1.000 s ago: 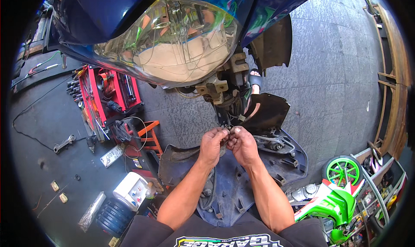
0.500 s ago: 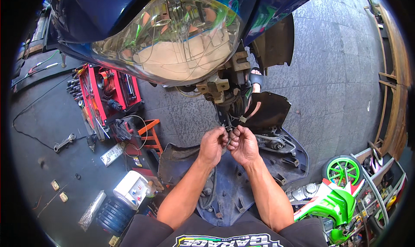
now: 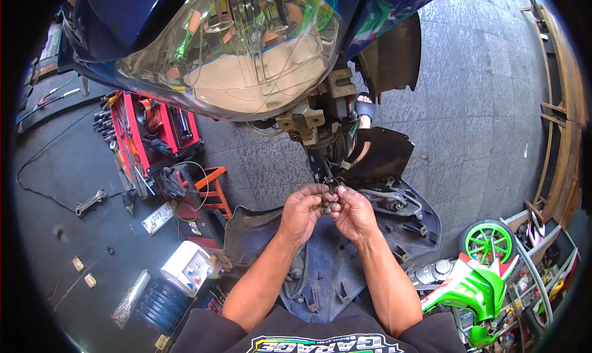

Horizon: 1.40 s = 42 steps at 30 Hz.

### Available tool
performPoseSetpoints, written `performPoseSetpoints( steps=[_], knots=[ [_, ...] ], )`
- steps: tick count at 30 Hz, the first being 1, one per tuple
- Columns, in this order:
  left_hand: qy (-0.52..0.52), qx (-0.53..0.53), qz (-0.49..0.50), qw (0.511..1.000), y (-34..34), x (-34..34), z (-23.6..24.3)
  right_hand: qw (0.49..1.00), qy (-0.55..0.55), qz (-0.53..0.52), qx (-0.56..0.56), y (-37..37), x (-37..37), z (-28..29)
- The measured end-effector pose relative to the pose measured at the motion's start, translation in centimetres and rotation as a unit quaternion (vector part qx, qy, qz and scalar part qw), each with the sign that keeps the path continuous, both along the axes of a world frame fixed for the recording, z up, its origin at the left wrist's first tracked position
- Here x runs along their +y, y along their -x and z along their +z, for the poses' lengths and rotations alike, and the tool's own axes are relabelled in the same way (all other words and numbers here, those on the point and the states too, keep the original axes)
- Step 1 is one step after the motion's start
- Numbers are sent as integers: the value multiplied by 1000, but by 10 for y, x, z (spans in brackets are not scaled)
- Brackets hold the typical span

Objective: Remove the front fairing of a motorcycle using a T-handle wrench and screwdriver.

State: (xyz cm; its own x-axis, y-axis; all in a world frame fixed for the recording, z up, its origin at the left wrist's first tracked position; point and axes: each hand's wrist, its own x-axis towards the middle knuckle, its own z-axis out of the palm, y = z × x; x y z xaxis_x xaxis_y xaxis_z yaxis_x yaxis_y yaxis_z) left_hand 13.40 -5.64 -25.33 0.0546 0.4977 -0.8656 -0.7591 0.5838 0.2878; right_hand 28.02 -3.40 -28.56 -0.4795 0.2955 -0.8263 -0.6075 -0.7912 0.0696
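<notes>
My left hand [image 3: 301, 216] and my right hand [image 3: 356, 213] meet below the front of a blue motorbike, fingers closed in a pinch. Between the fingertips runs a thin dark wire [image 3: 325, 194], partly hidden by the fingers; its ends cannot be made out. Just above hangs a small pale connector [image 3: 345, 165] among the cables. A large clear headlight [image 3: 259, 75] with blue fairing overhangs the metal bracket [image 3: 305, 123]. Under my hands lies a dark blue body panel [image 3: 333, 279], its inner side with clips facing up.
A red tool tray [image 3: 148, 128] and an orange stand [image 3: 213, 189] are on the left. A spanner [image 3: 92, 203] and a blue water bottle [image 3: 161, 308] lie lower left. Another person's sandalled foot [image 3: 364, 110] shows behind the bike. A green-and-white fairing [image 3: 462, 288] stands lower right.
Both hands have moved slightly down, and the fingers have shifted on the wire, with more of its loop showing. My view has tilted slightly, so the headlight appears a little to the left.
</notes>
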Motion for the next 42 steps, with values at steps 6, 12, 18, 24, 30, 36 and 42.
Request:
performPoseSetpoints(
  steps=[6, 12, 18, 24, 30, 36, 42],
  knots=[
    [0, 39, 1, 999, -8, -7, 0, 1000, 1, -10, 19, -2, -1, 4],
    [-6, 31, -7, 999, -9, -13, -2, 1000, -26, 5, 8, -7, -5, 11],
    [10, 47, -14, 999, -9, -12, 2, 999, -31, 6, 14, -9, -6, 10],
    [16, 70, -26, 997, -9, -10, 3, 999, -36, 8, 11, -9, -5, 10],
    [3, 53, -18, 998, -6, -12, -2, 998, -55, 27, -13, -6, -7, 11],
    [0, 33, 2, 999, -3, -13, -4, 989, -104, 74, -71, -2, -7, 15],
    [6, 45, -18, 999, -1, -10, -3, 981, -130, 107, -100, 0, -4, 15]
  ],
)
